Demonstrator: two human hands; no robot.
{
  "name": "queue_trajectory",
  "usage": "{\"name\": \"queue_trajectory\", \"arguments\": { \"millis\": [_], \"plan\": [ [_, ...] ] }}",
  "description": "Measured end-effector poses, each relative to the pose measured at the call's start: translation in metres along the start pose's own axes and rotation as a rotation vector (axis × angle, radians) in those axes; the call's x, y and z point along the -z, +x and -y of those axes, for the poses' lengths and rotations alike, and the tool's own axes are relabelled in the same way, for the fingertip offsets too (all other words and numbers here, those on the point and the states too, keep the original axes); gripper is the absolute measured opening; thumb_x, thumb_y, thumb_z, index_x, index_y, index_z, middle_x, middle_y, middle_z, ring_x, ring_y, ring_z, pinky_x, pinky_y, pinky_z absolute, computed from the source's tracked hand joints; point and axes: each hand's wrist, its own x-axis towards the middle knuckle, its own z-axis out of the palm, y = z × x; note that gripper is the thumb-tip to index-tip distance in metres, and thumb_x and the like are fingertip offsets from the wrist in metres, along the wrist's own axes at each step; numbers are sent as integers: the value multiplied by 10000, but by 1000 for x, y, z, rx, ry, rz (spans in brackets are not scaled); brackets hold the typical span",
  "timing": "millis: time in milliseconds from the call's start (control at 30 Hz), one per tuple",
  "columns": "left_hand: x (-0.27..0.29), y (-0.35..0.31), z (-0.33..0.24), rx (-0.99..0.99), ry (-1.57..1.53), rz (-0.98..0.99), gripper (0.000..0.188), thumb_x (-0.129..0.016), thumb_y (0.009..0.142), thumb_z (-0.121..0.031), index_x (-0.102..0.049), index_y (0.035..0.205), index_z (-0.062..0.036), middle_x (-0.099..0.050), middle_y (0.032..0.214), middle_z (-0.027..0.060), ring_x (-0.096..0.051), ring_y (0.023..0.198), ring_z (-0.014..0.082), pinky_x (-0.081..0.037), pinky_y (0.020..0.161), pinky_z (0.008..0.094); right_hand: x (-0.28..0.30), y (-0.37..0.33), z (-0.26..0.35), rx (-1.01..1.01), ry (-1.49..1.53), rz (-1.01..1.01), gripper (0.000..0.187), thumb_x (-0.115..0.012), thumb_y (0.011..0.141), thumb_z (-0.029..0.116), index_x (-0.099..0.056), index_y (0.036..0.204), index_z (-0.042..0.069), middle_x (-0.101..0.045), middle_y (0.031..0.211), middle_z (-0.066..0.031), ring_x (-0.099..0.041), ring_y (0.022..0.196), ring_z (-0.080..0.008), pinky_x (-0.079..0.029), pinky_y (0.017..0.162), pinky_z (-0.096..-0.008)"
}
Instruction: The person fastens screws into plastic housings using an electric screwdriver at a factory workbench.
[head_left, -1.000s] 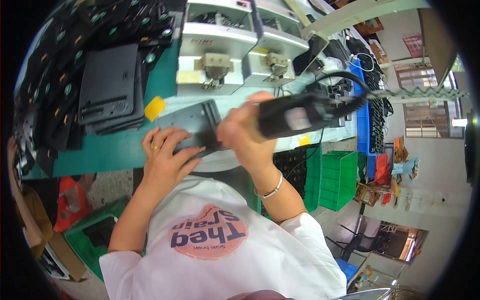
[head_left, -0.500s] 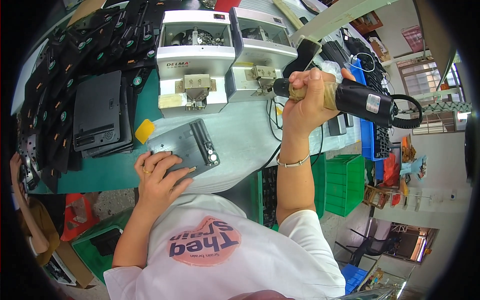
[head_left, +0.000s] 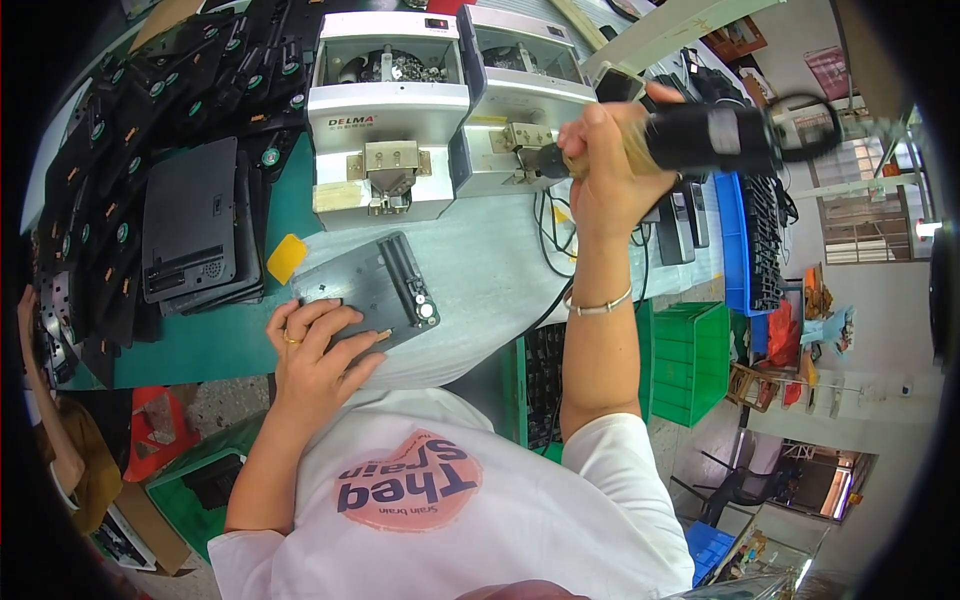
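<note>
Left hand (head_left: 318, 345) was laid flat, fingers spread, on near edge of dark grey rectangular plastic panel (head_left: 372, 290); nothing was gripped. Panel was rested on pale sheet covering green workbench (head_left: 215, 345), small yellow pad (head_left: 285, 258) just beside its left corner. Right hand (head_left: 605, 165) was raised further off, closed around black cylindrical electric screwdriver (head_left: 700, 140), tip pointed at right of two white box-shaped screw feeder machines (head_left: 515, 100). Stacked black plastic casings (head_left: 195, 230) were seen far left.

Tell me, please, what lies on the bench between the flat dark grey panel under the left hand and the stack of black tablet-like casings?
In the head view, a small yellow pad lies between the dark grey panel and the black casings, on the green mat.
</note>
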Motion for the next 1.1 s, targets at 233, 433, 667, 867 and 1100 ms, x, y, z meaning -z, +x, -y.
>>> {"name": "queue_trajectory", "arguments": {
  "millis": [233, 433, 667, 867, 1100],
  "plan": [
    [5, -3, 1, 13, -18, 6, 357, -821, 646, -244, -691, 963, -141, -599, 1124, 41, -501, 1158, 264, -266, 1046, 483, -5, 12, 3, -195, 93, 150, 468, -700, 801, -40, -457, 1198, 14, -607, 704, -36, -574, 514, -115, -451, 481, -232],
    [0, -2, 6, 66, -55, 21, 471, -812, 658, -266, -633, 1071, -128, -563, 1179, 52, -478, 1183, 276, -272, 1050, 473, -16, -45, 44, -234, 489, 173, 476, -549, 882, -23, -363, 1312, 61, -478, 678, -44, -430, 481, -125, -421, 459, -312],
    [-3, -4, 11, 77, -110, 9, 500, -826, 647, -240, -599, 1077, -124, -524, 1224, 44, -466, 1201, 263, -290, 1035, 448, -67, -124, 59, -369, 583, 298, 522, -678, 833, -28, -358, 1222, 109, -539, 658, -50, -493, 476, -156, -493, 493, -332],
    [-4, -8, 11, 78, -113, -11, 489, -831, 639, -237, -608, 1060, -124, -518, 1230, 35, -454, 1220, 253, -295, 1033, 444, -76, -144, 49, -294, 436, 399, 518, -656, 856, -22, -353, 1250, 125, -532, 677, -50, -495, 494, -152, -472, 492, -323],
    [-4, -9, 11, 78, -121, -16, 466, -833, 633, -241, -619, 1033, -132, -519, 1213, 28, -442, 1227, 242, -298, 1031, 442, -78, -146, 47, -303, 430, 365, 507, -656, 838, -62, -353, 1220, 79, -570, 680, -83, -533, 519, -163, -493, 510, -299]
  ]
}}
